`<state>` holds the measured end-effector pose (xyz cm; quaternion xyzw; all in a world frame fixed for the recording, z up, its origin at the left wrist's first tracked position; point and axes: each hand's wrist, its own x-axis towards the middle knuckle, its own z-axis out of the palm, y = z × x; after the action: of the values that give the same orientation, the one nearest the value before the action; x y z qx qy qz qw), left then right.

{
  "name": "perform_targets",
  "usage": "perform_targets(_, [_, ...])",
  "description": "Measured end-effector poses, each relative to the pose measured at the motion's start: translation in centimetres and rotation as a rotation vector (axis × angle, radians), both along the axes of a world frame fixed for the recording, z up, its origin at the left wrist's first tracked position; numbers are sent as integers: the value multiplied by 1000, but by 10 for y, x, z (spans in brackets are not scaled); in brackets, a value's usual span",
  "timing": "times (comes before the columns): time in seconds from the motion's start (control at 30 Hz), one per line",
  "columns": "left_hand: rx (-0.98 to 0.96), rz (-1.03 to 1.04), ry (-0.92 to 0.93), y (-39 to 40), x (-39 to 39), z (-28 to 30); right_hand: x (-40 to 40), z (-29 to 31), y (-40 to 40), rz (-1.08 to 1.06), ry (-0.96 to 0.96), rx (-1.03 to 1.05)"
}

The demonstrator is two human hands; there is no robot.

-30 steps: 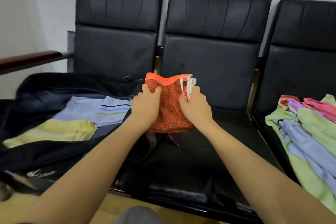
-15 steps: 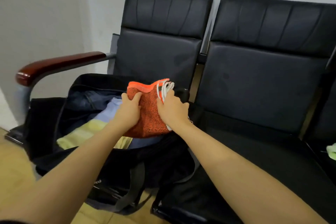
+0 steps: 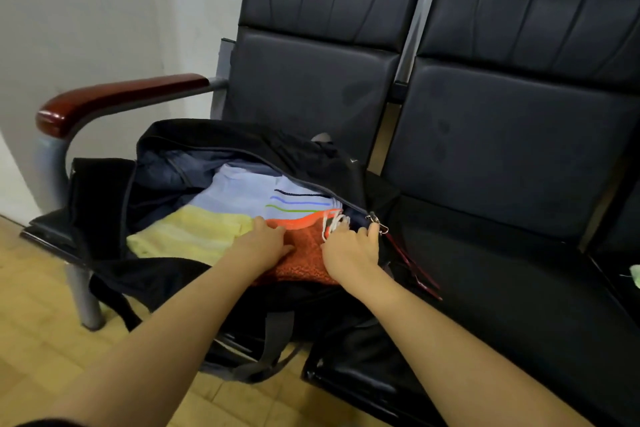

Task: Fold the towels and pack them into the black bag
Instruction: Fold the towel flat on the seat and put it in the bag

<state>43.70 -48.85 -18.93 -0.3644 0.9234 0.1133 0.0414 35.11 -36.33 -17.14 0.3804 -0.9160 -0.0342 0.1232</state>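
Hands [image 3: 266, 241] [image 3: 349, 250] press orange towel [image 3: 304, 253] into black bag [image 3: 166, 274], grip released, flat.

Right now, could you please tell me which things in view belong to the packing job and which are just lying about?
Job:
- black bag
- orange towel, under both hands, left and right
- yellow towel
- pale blue striped towel

Lying about:
- black chairs
- wooden armrest
- green cloth at the edge

Dim, even indoor light; soft focus, slight motion blur, wide-angle bending at edges.
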Motion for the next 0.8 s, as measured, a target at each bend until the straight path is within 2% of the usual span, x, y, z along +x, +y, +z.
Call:
perform_targets(0.07, [-118,-1,-40,5,7,-5,3,-5,2,-16,39,-69])
perform_targets(0.17, [-460,-113,25,7,12,-6,1,-15,-3,203,167,-8])
perform_targets(0.2, [-484,-179,53,7,13,-9,-2,-16,-3,272,160,31])
perform_targets(0.27, [-315,-217,93,2,11,-21,-7,-13,-2,289,87,122])
perform_targets(0.33, [-99,-148,58,0,12,-23,-12,-11,-3,199,-60,248])
perform_targets(0.43, [-70,-126,26,0,10,-22,-14,-13,-4,155,-136,275])
perform_targets(0.53, [-125,-81,52,-1,9,-15,-13,-16,0,220,-72,73])
perform_targets(0.67, [-223,70,318,8,8,8,-10,-8,8,262,25,-319])
perform_targets(0.8, [-177,79,501,33,1,39,-14,18,25,220,-53,-508])
